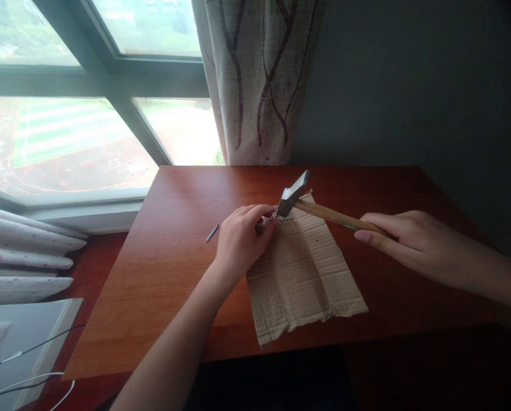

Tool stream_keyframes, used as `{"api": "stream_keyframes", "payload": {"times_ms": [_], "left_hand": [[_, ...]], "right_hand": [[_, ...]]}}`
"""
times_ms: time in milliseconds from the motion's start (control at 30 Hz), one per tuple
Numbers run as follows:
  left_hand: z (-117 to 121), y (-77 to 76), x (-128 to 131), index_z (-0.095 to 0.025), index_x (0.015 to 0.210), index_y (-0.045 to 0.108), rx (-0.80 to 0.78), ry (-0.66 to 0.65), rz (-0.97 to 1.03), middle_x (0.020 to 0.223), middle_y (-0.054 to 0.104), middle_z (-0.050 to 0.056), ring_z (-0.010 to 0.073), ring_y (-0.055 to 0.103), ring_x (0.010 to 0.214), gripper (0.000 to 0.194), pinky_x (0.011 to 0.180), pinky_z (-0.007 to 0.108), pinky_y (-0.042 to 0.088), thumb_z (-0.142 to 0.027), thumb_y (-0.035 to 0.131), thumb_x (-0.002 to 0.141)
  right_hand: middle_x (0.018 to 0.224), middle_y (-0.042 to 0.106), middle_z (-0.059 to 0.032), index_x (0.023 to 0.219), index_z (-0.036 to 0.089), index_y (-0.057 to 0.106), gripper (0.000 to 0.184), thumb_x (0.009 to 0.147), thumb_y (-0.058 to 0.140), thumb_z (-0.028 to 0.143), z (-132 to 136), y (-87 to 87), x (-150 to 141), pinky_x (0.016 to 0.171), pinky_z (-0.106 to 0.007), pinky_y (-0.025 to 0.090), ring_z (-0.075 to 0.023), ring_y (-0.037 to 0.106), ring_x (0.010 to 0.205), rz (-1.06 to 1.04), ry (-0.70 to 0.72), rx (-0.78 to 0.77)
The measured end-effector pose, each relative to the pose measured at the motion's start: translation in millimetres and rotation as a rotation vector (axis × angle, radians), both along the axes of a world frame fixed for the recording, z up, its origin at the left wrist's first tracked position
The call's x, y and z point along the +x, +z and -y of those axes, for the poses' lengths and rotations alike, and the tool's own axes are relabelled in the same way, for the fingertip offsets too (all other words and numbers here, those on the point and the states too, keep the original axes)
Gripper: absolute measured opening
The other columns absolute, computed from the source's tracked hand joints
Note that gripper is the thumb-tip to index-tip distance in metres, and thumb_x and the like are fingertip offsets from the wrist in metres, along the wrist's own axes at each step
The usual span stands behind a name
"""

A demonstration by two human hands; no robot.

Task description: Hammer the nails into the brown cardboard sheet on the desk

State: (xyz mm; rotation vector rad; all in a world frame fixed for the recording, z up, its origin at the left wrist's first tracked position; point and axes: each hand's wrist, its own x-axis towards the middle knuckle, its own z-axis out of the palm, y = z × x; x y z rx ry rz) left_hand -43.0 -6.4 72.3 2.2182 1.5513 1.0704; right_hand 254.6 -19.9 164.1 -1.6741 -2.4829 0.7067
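Observation:
My right hand [398, 237] is closed around the wooden handle of a hammer [293, 194]. The grey metal hammer head is tilted and sits just above my left fingertips, touching or nearly touching the piece there. Between the thumb and fingers of my left hand [245, 233] is a small chain-like strip [286, 218] with light and dark links. My fingers and the hammer head hide part of it. Under it lies a torn sheet of corrugated cardboard [300, 274], creased lengthwise. A short, thin metal rod [212, 233] rests on the wood left of my left hand.
The reddish-brown wooden table [173, 274] carries all of this. Behind it hang a patterned curtain [264, 80] and a dark wall [387, 85]. A large window [75, 131] is at the left. Cables [28, 348] run near a wall socket at the lower left.

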Motion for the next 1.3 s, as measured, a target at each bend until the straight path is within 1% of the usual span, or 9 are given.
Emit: {"api": "stream_keyframes", "payload": {"times_ms": [100,200,267,367,533,633,833,1033,1300], "left_hand": [[11,6.8,-2,-0.021,0.095,0.074,0.088,0.018,-0.079,0.096,0.078,0.004,0.0219,0.070,0.087,0.008,0.076,0.035,0.054,-0.024,0.066,0.093],[27,11.6,2,-0.023,0.092,0.074,0.095,-0.088,-0.169,0.098,0.079,0.002,0.0232,0.069,0.091,0.011,0.078,0.038,0.055,-0.023,0.064,0.094],[36,10.8,6,-0.025,0.096,0.075,0.075,-0.157,-0.216,0.104,0.079,0.000,0.0242,0.068,0.094,0.011,0.078,0.040,0.055,-0.024,0.064,0.094],[42,5.0,10,-0.026,0.100,0.076,0.066,-0.188,-0.232,0.114,0.079,-0.001,0.0257,0.067,0.099,0.014,0.082,0.043,0.056,-0.028,0.063,0.096],[43,-2.0,10,-0.025,0.102,0.077,0.065,-0.180,-0.208,0.115,0.079,0.001,0.0261,0.065,0.101,0.016,0.085,0.044,0.056,-0.030,0.063,0.097],[43,-1.9,9,-0.025,0.102,0.078,0.047,-0.176,-0.205,0.116,0.079,0.002,0.0265,0.065,0.102,0.017,0.085,0.045,0.056,-0.031,0.062,0.098],[44,-1.6,10,-0.025,0.101,0.078,0.051,-0.170,-0.209,0.115,0.078,0.003,0.0267,0.065,0.101,0.016,0.083,0.045,0.055,-0.031,0.063,0.097],[44,-1.7,10,-0.026,0.101,0.077,0.027,-0.168,-0.206,0.116,0.078,0.001,0.0268,0.064,0.103,0.018,0.084,0.046,0.054,-0.032,0.061,0.098],[44,-2.3,10,-0.026,0.101,0.077,0.033,-0.161,-0.198,0.116,0.079,0.000,0.0268,0.064,0.103,0.018,0.083,0.046,0.053,-0.032,0.061,0.099]], "right_hand": [[0.060,0.056,0.0015,0.077,0.024,0.057,0.054,0.101,0.040,0.069,2,1.0,1,0.056,-0.032,0.034,-0.0162,0.052,0.055,0.004,-0.018,0.004],[0.061,0.057,0.0014,0.077,0.024,0.057,0.054,0.101,0.040,0.069,3,1.3,2,0.057,-0.032,0.035,-0.0163,0.053,0.056,0.007,-0.028,0.000],[0.061,0.057,0.0015,0.077,0.024,0.056,0.054,0.101,0.039,0.069,4,0.9,2,0.057,-0.032,0.035,-0.0163,0.053,0.056,0.011,-0.036,-0.005],[0.060,0.054,0.0019,0.075,0.024,0.054,0.056,0.100,0.039,0.071,4,-0.3,2,0.056,-0.032,0.035,-0.0158,0.052,0.055,0.016,-0.050,-0.010],[0.060,0.053,0.0022,0.075,0.024,0.054,0.054,0.100,0.041,0.070,5,-1.6,2,0.055,-0.031,0.035,-0.0155,0.051,0.055,0.009,-0.054,-0.011],[0.061,0.054,0.0021,0.075,0.024,0.054,0.053,0.100,0.043,0.069,6,-0.5,0,0.055,-0.031,0.035,-0.0156,0.051,0.055,0.001,-0.048,-0.015],[0.057,0.049,0.0021,0.068,0.024,0.048,0.059,0.098,0.041,0.073,8,0.9,-4,0.052,-0.031,0.033,-0.0144,0.047,0.050,-0.028,-0.060,-0.013],[0.059,0.051,0.0020,0.071,0.024,0.051,0.055,0.099,0.044,0.070,9,-3.5,-4,0.054,-0.031,0.033,-0.0149,0.049,0.053,-0.025,-0.058,-0.009],[0.057,0.049,0.0019,0.070,0.024,0.050,0.058,0.098,0.042,0.074,10,-1.0,-5,0.052,-0.031,0.033,-0.0145,0.047,0.051,-0.031,-0.059,0.008]]}}
